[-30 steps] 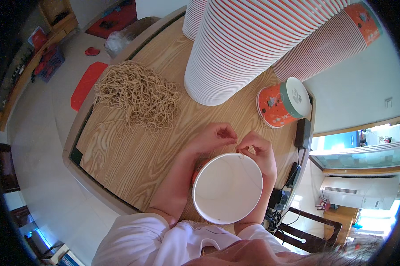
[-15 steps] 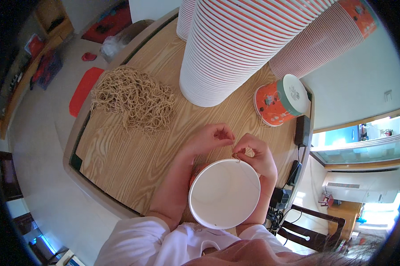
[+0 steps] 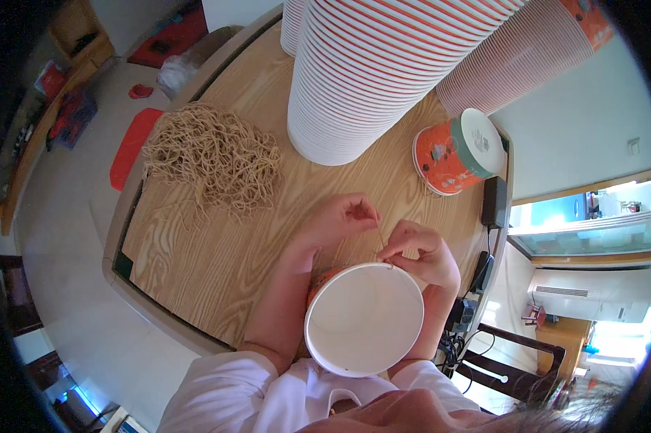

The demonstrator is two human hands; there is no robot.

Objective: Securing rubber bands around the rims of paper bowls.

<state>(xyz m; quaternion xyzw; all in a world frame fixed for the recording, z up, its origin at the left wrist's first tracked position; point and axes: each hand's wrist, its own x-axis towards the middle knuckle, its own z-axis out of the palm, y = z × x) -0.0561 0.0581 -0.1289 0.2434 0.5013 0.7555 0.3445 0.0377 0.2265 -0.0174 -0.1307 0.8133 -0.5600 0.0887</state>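
Observation:
A paper tub (image 3: 361,321), white inside and orange-patterned outside, rests against my front at the table's near edge, its open mouth facing up. My left hand (image 3: 347,218) is closed, pinching one end of a thin tan cord (image 3: 381,237) just beyond the tub's far rim. Close beside it, my right hand (image 3: 428,254) grips the same cord between thumb and fingertips, right at the rim. Part of the cord loops over that rim. Whether it passes through a hole there is hidden by my right fingertips.
A tangled heap of tan cord (image 3: 213,159) lies on the wooden table (image 3: 188,274) at left. Tall stacks of nested white tubs (image 3: 361,86) rise at the back. An upturned orange tub (image 3: 444,155) and a black power adapter (image 3: 493,202) line the right side.
My hands have drawn a little apart, the right one shifting slightly rightward. The length of cord between them now shows stretched straighter.

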